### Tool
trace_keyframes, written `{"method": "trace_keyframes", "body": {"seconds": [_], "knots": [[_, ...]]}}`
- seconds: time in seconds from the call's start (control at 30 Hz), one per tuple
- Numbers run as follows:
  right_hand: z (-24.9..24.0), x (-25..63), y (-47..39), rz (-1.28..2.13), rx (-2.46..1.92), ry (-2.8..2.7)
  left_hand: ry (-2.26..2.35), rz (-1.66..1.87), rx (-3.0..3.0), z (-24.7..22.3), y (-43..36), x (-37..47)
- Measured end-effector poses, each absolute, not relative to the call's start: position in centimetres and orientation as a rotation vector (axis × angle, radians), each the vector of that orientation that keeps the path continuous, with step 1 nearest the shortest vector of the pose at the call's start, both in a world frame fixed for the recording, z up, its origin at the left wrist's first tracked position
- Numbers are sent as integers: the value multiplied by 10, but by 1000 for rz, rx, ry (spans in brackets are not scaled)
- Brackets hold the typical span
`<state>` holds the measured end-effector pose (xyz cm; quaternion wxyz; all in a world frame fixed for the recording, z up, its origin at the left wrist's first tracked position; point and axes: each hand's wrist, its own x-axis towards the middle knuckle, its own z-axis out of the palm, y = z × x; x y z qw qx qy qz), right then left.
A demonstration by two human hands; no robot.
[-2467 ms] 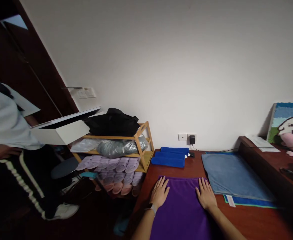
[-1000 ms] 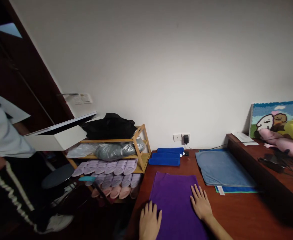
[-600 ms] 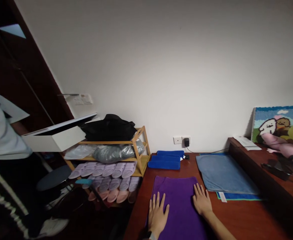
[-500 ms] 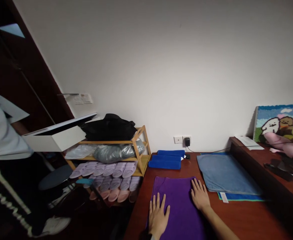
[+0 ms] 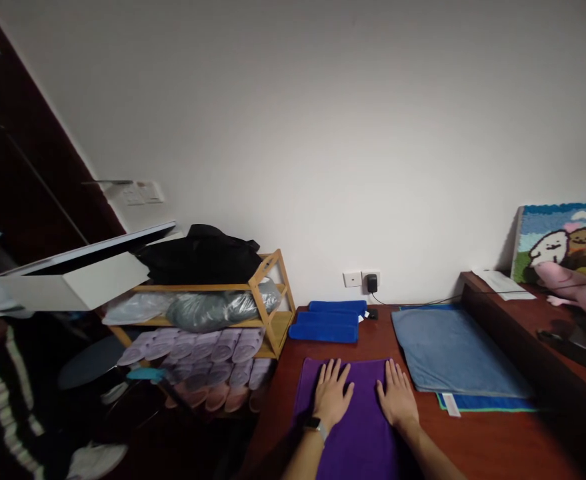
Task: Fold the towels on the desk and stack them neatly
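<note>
A purple towel [image 5: 357, 427] lies spread flat on the reddish-brown table [image 5: 477, 440]. My left hand [image 5: 331, 395] rests on it near the far left corner, palm down with fingers spread; a watch is on that wrist. Near the far right corner, my right hand [image 5: 397, 396] lies flat, fingers stretched out over the towel's right edge. Behind the towel are blue rolled or folded towels [image 5: 324, 327], side by side. To the right, a grey-blue towel [image 5: 460, 350] lies flat on top of a blue towel with a green edge [image 5: 493, 403].
Left of the table stands a wooden rack [image 5: 267, 293] with a black bag [image 5: 200, 257], plastic-wrapped items and several slippers [image 5: 217, 347]. A person [image 5: 3, 373] stands at far left. On the raised right ledge are a pink plush toy [image 5: 573, 287] and a dog picture [image 5: 563, 240].
My left hand has slid forward toward the towel's far edge; the right stays near the far right corner. The view has shifted slightly right, and the person at left is further out of frame.
</note>
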<state>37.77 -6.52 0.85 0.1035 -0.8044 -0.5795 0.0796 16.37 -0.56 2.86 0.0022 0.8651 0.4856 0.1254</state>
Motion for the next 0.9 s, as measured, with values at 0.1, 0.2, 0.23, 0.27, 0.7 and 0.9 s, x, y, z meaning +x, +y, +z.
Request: {"method": "trace_keyframes", "body": {"seconds": [0.1, 0.2, 0.23, 0.27, 0.7, 0.9], "knots": [[6, 378, -64, 222, -2372, -1704, 1533, 296, 2648, 17, 20, 166], [6, 379, -64, 226, -2368, -1696, 1601, 232, 2617, 14, 43, 142], [6, 380, -64, 228, -2370, -1693, 1616, 219, 2617, 15, 50, 131], [6, 380, -64, 229, -2372, -1692, 1627, 211, 2619, 16, 57, 120], [18, 382, -61, 174, -2381, -1740, 1623, 436, 2735, 28, 52, 108], [12, 389, -59, 224, -2393, -1738, 1315, 452, 2778, 6, -2, 174]]}}
